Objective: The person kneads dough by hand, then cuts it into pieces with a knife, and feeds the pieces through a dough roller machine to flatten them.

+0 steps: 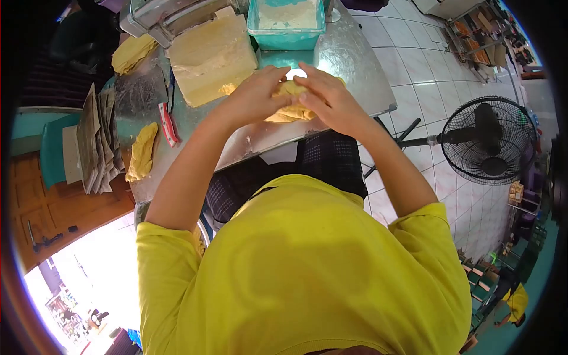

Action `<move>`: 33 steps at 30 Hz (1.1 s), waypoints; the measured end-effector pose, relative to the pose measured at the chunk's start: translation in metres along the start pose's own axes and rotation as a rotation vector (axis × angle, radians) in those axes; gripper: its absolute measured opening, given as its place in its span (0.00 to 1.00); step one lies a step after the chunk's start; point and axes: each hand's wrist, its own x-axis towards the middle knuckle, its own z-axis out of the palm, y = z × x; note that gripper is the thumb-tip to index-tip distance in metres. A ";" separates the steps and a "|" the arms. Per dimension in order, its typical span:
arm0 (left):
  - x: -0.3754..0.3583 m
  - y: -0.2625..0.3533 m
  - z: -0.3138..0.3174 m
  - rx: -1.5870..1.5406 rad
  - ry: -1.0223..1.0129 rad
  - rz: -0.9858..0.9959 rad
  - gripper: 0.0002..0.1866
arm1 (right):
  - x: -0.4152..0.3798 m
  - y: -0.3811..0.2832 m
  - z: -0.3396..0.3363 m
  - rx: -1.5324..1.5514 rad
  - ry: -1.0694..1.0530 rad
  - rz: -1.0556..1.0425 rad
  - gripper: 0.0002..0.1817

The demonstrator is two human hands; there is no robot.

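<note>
Near the front edge of the metal table, a lump of yellow dough lies under both my hands. My left hand curves over its left side, fingers bent and pressing on it. From the other side my right hand cups the dough, its thumb and fingertips close to those of the left. The hands cover part of the lump. To the left lie a knife with a red handle, a long piece of yellow dough and another dough piece farther back.
A teal tub of white flour stands beyond my hands. Left of it lies a flat pale yellow slab before a metal machine. Stacked sheets lean at the table's left. A black fan stands right; another person is far off.
</note>
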 end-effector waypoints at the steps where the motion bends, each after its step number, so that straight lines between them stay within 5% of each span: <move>1: 0.000 0.005 -0.001 -0.003 -0.005 -0.003 0.35 | 0.000 -0.007 -0.020 0.123 -0.224 0.084 0.17; 2: 0.000 0.010 0.000 0.158 -0.075 -0.001 0.34 | 0.003 -0.012 -0.032 0.248 -0.444 0.172 0.20; 4: 0.000 0.015 0.007 0.312 -0.168 0.005 0.33 | 0.014 -0.018 -0.044 0.210 -0.515 0.237 0.23; 9: 0.013 0.004 0.021 0.378 -0.016 0.107 0.16 | 0.029 0.003 -0.018 -0.013 -0.677 0.211 0.30; 11: 0.024 -0.001 0.022 0.419 0.019 0.090 0.16 | 0.033 0.015 -0.009 -0.038 -0.598 0.142 0.18; 14: 0.039 -0.011 0.024 0.474 0.076 0.035 0.16 | 0.047 0.030 0.002 -0.088 -0.579 0.121 0.14; 18: 0.046 -0.026 0.031 0.510 0.207 0.018 0.18 | 0.056 0.037 0.009 -0.087 -0.592 0.155 0.14; 25: 0.033 -0.024 0.049 0.587 0.435 0.073 0.22 | 0.023 0.030 0.016 -0.195 -0.221 0.018 0.19; 30: -0.007 0.008 0.039 0.347 0.351 0.154 0.30 | 0.003 -0.009 0.000 -0.189 -0.138 0.004 0.33; 33: -0.023 0.030 0.011 0.309 0.214 0.092 0.34 | -0.001 -0.031 -0.020 -0.086 -0.138 0.009 0.25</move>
